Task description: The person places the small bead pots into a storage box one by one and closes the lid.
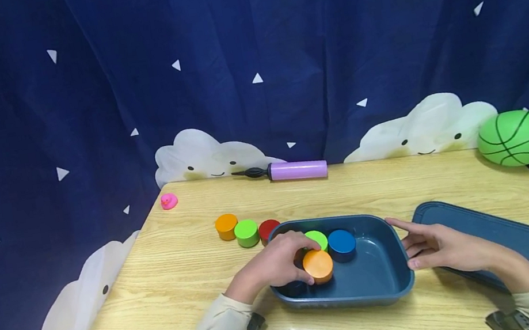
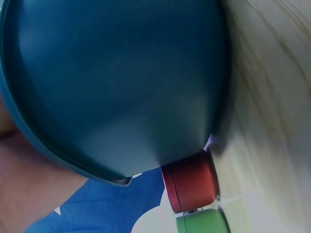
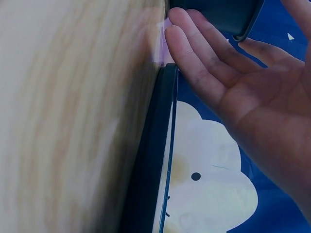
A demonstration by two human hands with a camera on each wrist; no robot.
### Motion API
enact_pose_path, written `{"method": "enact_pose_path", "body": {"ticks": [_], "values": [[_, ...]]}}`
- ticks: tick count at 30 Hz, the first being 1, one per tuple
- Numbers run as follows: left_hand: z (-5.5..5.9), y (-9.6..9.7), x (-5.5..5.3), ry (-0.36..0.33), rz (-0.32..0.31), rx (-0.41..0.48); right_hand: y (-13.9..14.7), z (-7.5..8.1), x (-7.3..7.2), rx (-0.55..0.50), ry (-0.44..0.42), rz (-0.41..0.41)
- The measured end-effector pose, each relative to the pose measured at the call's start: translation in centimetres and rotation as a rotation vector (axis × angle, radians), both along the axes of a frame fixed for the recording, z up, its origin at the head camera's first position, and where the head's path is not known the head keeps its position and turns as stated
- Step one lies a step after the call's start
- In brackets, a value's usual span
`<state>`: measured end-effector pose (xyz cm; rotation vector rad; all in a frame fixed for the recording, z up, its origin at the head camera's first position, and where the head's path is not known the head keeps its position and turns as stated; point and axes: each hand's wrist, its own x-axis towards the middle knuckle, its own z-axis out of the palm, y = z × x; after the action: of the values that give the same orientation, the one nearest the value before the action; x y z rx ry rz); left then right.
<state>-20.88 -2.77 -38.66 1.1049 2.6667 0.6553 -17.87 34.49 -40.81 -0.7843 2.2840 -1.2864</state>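
A dark blue rectangular box (image 1: 382, 273) stands on the table without a cover. My left hand (image 1: 280, 261) reaches over its left wall and pinches an orange round tin (image 1: 319, 266) between thumb and fingers. Inside the box, a light green tin (image 1: 317, 239) and a blue tin (image 1: 342, 245) sit beside the held one. My right hand (image 1: 441, 246) is at the box's right end, fingers extended, their tips right at the wall. In the right wrist view the palm (image 3: 262, 92) shows with nothing in it. The box wall hides the left fingers in the left wrist view.
Outside the box's back left corner are an orange tin (image 1: 227, 226), a green tin (image 1: 246, 233) and a red tin (image 2: 192, 182). A flat dark blue lid (image 1: 513, 240) lies at right. Farther back are a pink duck (image 1: 169, 201), purple pump (image 1: 298, 170) and green ball (image 1: 517, 138).
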Motion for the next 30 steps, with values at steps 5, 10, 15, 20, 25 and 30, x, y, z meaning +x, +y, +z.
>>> {"method": "enact_pose_path", "body": {"ticks": [5, 10, 15, 20, 25, 30], "values": [[-0.09, 0.24, 0.06, 0.022, 0.002, -0.03, -0.08, 0.01, -0.02, 0.011, -0.01, -0.01], [-0.15, 0.47, 0.24, 0.068, -0.022, -0.037, -0.05, 0.11, 0.02, -0.004, -0.015, 0.001], [-0.36, 0.64, 0.39, 0.117, -0.043, -0.033, -0.1, -0.1, -0.09, 0.02, -0.017, -0.011], [-0.52, 0.7, 0.37, 0.149, -0.059, -0.039, -0.14, -0.19, -0.13, 0.031, -0.014, -0.018], [-0.47, 0.85, 0.54, 0.165, -0.056, -0.058, -0.05, -0.23, -0.11, 0.034, -0.019, -0.024], [-0.46, 0.89, 0.6, 0.176, -0.053, -0.077, -0.02, -0.3, -0.09, 0.039, -0.021, -0.025]]}}
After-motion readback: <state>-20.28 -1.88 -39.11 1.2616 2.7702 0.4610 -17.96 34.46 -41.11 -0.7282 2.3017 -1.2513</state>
